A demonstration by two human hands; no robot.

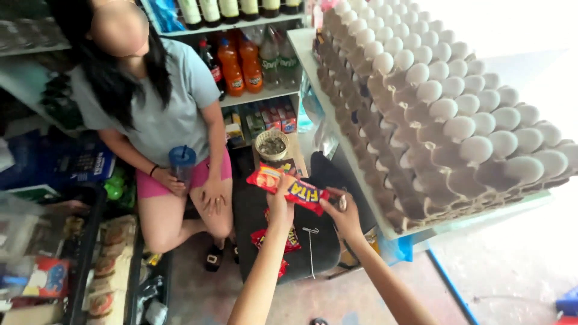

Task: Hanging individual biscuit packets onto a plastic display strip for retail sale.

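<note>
Stacked egg trays (445,114) (white eggs), orange soda bottles (241,63), seated person (156,108), blue tumbler (182,162)

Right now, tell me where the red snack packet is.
In the head view, the red snack packet sits centre frame, held between the left hand and right hand, above the dark stool and left of the stacked egg trays.

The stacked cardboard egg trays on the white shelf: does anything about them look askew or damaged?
The stacked grey cardboard egg trays sit unevenly, edges staggered rather than flush, and the top tray has empty cups near its front edge. No cracked white eggs or spills show.
</note>
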